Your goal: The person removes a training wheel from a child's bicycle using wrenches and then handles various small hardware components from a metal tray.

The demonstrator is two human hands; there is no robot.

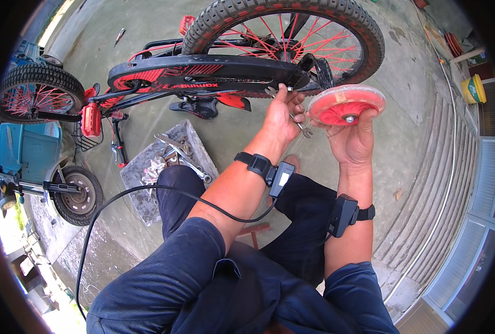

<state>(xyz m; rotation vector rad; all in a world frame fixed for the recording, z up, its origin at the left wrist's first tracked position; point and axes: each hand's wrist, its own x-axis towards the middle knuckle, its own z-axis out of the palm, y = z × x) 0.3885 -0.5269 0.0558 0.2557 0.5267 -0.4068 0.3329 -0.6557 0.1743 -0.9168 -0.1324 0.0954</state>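
Note:
A black and red bicycle (208, 79) lies upended across the upper view, its spoked wheel (364, 47) at the top. My left hand (283, 117) is closed on a metal wrench (305, 129) beside the black chain guard, with its fingertips at a bolt (291, 88). My right hand (354, 140) grips a red small wheel (345, 103) from below; this wheel is beside a black bracket (322, 72) at the bicycle's rear hub. Some of my right fingers are hidden behind the small wheel.
A grey bin (133, 186) of tools sits by my left leg. A blue vehicle (27, 156) stands at far left. A small tool (119, 36) and a black saddle (194, 109) are on the concrete floor. A yellow bucket (473, 89) is at right, near grooved concrete (420, 211).

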